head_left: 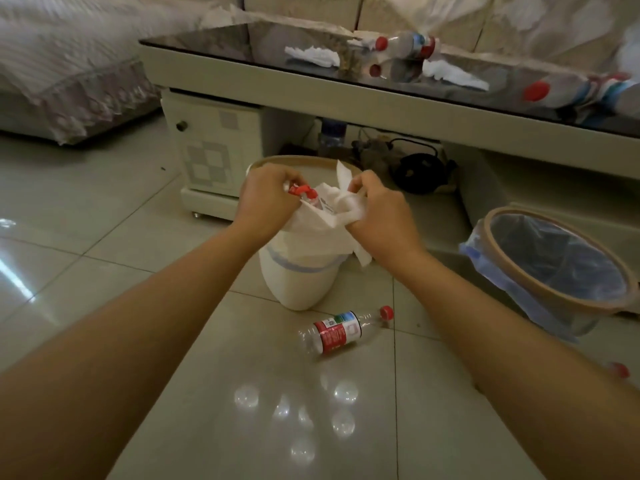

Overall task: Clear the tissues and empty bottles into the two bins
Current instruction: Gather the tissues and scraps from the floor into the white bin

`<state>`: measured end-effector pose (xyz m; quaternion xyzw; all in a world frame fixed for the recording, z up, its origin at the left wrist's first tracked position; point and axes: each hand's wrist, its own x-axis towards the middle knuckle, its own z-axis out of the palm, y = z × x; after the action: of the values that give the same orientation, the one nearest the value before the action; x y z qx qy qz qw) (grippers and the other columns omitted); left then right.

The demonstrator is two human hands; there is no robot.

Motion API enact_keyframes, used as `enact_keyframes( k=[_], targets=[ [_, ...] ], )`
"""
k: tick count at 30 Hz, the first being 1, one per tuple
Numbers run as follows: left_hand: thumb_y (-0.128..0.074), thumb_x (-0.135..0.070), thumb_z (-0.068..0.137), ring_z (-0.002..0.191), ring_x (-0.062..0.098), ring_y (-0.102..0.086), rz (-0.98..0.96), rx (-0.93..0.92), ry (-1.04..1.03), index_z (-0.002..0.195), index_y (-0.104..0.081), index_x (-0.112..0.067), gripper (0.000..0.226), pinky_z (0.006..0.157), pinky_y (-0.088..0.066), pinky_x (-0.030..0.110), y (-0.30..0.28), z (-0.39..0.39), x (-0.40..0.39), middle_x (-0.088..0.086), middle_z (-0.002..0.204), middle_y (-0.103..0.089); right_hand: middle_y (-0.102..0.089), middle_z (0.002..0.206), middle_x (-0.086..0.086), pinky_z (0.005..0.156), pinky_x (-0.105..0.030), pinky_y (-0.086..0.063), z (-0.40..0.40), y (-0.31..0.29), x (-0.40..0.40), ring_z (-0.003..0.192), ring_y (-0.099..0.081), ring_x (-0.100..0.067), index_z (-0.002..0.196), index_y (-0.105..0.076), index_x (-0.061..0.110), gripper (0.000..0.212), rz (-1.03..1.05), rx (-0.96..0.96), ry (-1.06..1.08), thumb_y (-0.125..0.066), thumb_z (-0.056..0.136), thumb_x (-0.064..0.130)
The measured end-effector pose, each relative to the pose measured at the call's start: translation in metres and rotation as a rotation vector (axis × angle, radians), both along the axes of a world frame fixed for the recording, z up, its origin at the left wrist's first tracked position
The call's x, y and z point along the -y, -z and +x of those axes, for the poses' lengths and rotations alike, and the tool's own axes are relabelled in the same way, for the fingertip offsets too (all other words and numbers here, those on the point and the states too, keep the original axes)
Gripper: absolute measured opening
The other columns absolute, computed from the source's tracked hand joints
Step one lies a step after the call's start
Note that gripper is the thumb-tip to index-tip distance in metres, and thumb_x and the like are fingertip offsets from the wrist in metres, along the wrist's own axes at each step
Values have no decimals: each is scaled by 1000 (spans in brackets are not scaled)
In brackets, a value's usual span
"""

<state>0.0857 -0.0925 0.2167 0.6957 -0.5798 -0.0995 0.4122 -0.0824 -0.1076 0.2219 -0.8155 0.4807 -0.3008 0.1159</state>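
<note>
Hands grip over the white bin (298,282): left hand (268,199) on a red-capped bottle (304,194), right hand (375,211) pinching tissue (332,216). Tangled together, bottle and tissue risk dropping into the same bin.

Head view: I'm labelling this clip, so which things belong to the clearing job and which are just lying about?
Job:
- left hand gripping a red-capped bottle
- right hand gripping tissues
- white bin
- blue-lined bin
- floor bottle
- table tissues
- table bottles

Lying about:
- black cable
- cabinet
</note>
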Motion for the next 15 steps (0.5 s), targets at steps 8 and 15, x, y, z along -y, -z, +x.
enact_keyframes(
  k=[8, 15],
  targets=[
    [-65, -7, 84, 82, 12, -54, -30, -143, -109, 76, -67, -34, 29, 63, -43, 19, 16, 21, 59, -9, 88, -57, -62, 99, -5, 70, -40, -53, 52, -3, 71, 82, -58, -23, 106, -55, 16, 25, 5, 27, 45, -56, 83, 7],
    [-53, -19, 94, 87, 15, -55, 59, -38, -133, 106, -63, -19, 15, 77, -43, 24, 40, 26, 98, 0, 103, -63, -53, 116, -6, 68, -24, -41, 86, 21, 107, 94, -52, -18, 129, -40, 13, 38, 188, 72, 16, -50, 92, 13]
  ],
)
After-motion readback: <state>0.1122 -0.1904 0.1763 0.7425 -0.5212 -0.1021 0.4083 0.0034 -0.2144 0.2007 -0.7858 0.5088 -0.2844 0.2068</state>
